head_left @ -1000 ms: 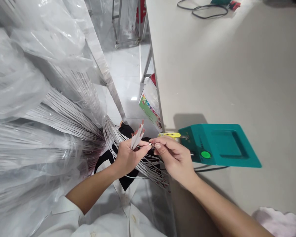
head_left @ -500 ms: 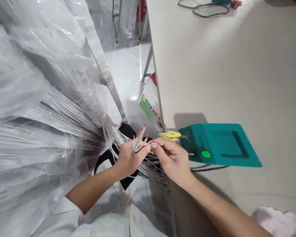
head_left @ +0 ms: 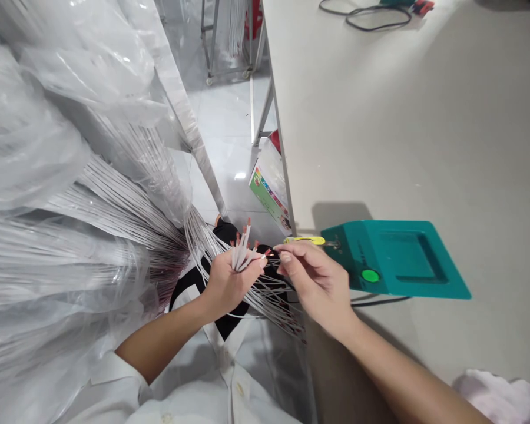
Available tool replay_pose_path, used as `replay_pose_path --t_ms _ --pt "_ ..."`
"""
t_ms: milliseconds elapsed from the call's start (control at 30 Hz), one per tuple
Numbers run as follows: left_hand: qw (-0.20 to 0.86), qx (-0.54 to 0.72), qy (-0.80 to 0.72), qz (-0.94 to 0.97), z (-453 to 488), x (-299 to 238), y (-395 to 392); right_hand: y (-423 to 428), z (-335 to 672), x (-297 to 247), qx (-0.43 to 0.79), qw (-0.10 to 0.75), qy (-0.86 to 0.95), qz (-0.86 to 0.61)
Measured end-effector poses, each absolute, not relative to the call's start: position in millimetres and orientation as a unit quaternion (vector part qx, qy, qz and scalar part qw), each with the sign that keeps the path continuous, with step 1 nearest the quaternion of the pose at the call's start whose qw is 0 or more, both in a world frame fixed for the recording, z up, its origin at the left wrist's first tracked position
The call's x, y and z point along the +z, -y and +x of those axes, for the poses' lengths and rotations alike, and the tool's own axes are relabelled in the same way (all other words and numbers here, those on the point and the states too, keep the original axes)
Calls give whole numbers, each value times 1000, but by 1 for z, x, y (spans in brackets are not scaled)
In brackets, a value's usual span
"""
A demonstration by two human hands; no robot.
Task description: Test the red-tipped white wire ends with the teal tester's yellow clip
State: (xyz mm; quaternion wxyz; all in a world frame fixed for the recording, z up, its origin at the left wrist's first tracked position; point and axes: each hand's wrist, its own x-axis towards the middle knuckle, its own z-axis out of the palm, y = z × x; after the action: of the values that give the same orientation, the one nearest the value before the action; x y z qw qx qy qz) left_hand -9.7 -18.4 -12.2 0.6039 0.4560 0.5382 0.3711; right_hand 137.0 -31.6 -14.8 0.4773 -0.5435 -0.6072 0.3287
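My left hand (head_left: 229, 280) is closed round a small bunch of white cables (head_left: 242, 252) whose reddish-brown wire ends point up. One cable sticks out sideways between thumb and forefinger, its red inner wire (head_left: 267, 253) bare at the tip. Just right of that tip is my right hand (head_left: 315, 280), its thumb and forefinger slightly parted with nothing visible between them. Longer white cables (head_left: 269, 303) run beneath both hands, across my lap. Beyond the right hand, a teal device (head_left: 375, 259) with a green round button (head_left: 370, 275) stands at the table's edge, with a yellow piece (head_left: 307, 240) at its near end.
Plastic-wrapped bundles of white cables (head_left: 106, 235) fill the left side. The pale table (head_left: 401, 135) spans the right, with a black cord (head_left: 375, 23) at the back and a cloth (head_left: 503, 394) at front right. A printed box (head_left: 269, 194) stands on the floor.
My right hand has let go of the cable tip and drawn a little to the right, leaving the red wire exposed. The left hand's cables have tilted slightly left.
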Motion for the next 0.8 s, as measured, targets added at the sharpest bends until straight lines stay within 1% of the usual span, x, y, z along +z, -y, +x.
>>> replay_pose_path --t_ms 67,133,233,300,400,500,633,800 --pt "595 361 -530 485 -12 -13 19 29 141 -9 297 470 653 -515" --pt "585 342 -509 531 -16 -13 19 25 146 -3 290 434 712 -470" --pt "569 307 -481 592 -23 -14 19 20 152 0 326 378 757 -421" --pt "565 301 -472 606 -26 -14 19 18 154 0 357 367 756 -409" --pt "582 330 -451 590 -25 -12 16 18 154 -2 405 389 721 -406" --pt "628 368 -435 530 -21 -9 13 22 147 -4 466 437 645 -419" --pt "705 356 -428 439 -17 -12 14 27 135 -12 540 492 524 -438" --pt "751 367 -416 358 -13 -27 19 31 127 -26 594 517 434 -437"
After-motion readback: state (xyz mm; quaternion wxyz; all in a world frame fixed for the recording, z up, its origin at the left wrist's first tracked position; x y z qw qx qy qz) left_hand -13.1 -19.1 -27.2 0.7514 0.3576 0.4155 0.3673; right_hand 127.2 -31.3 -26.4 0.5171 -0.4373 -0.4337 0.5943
